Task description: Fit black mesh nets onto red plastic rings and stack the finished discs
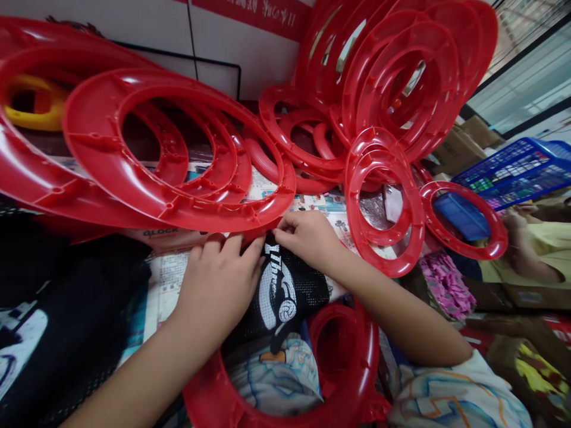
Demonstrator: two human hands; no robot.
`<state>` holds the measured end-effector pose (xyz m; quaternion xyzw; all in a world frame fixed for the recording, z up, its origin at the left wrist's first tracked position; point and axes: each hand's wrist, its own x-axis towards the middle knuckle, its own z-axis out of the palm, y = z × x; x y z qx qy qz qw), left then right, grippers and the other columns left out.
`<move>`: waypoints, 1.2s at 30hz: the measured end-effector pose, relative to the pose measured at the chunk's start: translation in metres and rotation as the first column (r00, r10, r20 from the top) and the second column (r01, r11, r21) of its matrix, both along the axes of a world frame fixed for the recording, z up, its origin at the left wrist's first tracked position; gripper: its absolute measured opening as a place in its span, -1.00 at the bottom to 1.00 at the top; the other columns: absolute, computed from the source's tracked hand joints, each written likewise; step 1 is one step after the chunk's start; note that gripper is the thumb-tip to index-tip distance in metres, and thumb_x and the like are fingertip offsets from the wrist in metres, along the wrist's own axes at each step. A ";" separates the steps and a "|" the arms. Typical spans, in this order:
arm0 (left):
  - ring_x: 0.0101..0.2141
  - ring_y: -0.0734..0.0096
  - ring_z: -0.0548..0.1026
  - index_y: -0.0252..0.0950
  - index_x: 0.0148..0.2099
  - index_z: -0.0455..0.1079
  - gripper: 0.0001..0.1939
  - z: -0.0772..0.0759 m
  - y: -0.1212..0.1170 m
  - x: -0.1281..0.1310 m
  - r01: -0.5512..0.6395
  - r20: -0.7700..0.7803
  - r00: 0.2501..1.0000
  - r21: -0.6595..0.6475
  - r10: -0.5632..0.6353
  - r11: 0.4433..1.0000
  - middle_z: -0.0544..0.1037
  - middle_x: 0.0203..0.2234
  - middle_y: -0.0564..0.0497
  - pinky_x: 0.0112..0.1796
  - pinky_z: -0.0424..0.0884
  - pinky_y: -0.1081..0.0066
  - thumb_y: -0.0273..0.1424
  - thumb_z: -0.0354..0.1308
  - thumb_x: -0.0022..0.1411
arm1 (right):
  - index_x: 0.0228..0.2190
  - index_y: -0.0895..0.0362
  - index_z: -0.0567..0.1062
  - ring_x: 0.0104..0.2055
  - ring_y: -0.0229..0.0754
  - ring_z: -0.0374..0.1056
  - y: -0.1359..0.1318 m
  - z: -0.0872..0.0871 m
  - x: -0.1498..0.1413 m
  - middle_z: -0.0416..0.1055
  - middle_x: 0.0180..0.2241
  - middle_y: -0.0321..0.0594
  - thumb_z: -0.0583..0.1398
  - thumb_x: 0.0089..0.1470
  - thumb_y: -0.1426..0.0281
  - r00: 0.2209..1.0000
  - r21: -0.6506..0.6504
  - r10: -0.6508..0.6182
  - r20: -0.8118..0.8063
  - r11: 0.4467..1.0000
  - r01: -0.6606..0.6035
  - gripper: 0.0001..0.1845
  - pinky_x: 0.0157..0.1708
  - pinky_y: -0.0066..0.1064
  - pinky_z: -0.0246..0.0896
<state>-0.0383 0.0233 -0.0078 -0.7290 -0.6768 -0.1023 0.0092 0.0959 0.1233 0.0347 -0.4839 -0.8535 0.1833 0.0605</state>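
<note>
A piece of black mesh fabric (289, 285) with a white ball print and lettering hangs between my two hands. My right hand (310, 241) pinches its upper edge, close to the rim of a large red plastic ring (178, 205). My left hand (223, 279) has its fingers curled over the fabric's upper left edge, fingertips partly hidden beside that rim. Below the fabric, another red ring (357, 380) lies over my patterned clothing. More black mesh fabric (89, 285) with white print is heaped at the left.
Many red rings (410, 65) are stacked at the back right, smaller ones (383, 255) in front. A yellow ring (40, 119) sits far left. Newspaper (172, 279) covers the table. At right are a blue basket (513, 172), pink pieces (446, 285) and another person's arm (530, 255).
</note>
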 end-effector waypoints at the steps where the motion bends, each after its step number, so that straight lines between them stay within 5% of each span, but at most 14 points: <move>1: -0.21 -0.09 0.48 -0.17 0.23 0.32 -0.54 -0.001 -0.001 0.000 0.001 -0.010 1.000 0.008 -0.001 1.000 0.53 -0.19 -0.21 -0.32 0.36 0.12 -0.32 -0.11 0.33 | -0.54 0.18 0.55 -0.51 -0.32 0.25 0.000 0.001 0.000 0.45 -0.57 -0.28 0.20 0.02 0.49 1.000 0.004 -0.007 0.018 1.000 0.007 -0.84 -0.42 -0.47 0.03; 11: -0.21 -0.09 0.45 -0.13 0.19 0.35 -0.56 -0.001 -0.001 -0.001 -0.023 -0.016 1.000 -0.022 0.023 1.000 0.47 -0.17 -0.26 -0.29 0.34 0.12 -0.26 -0.09 0.32 | -0.44 0.19 0.56 -0.44 -0.20 0.33 -0.006 0.010 -0.005 0.52 -0.46 -0.16 0.16 0.08 0.41 0.965 0.064 -0.016 0.262 0.998 0.000 -0.82 -0.44 -0.41 0.01; 20: -0.21 -0.10 0.44 -0.20 0.23 0.30 -0.51 -0.007 -0.004 -0.002 0.019 -0.002 1.000 -0.007 -0.019 1.000 0.48 -0.22 -0.25 -0.27 0.34 0.10 -0.24 -0.09 0.32 | -0.40 0.14 0.56 -0.38 -0.24 0.36 -0.014 0.006 0.017 0.54 -0.40 -0.23 0.22 0.13 0.39 0.990 -0.051 -0.138 0.032 0.989 0.139 -0.88 -0.35 -0.43 0.11; 36: -0.16 -0.14 0.41 -0.23 0.25 0.28 -0.51 -0.008 -0.006 -0.003 0.036 0.015 0.999 -0.015 -0.036 0.999 0.46 -0.15 -0.30 -0.24 0.31 0.07 -0.28 -0.08 0.31 | -0.41 0.19 0.53 -0.39 -0.26 0.30 0.004 0.004 0.017 0.49 -0.43 -0.21 0.16 0.16 0.43 0.993 -0.016 -0.059 0.102 0.998 0.061 -0.84 -0.36 -0.44 0.06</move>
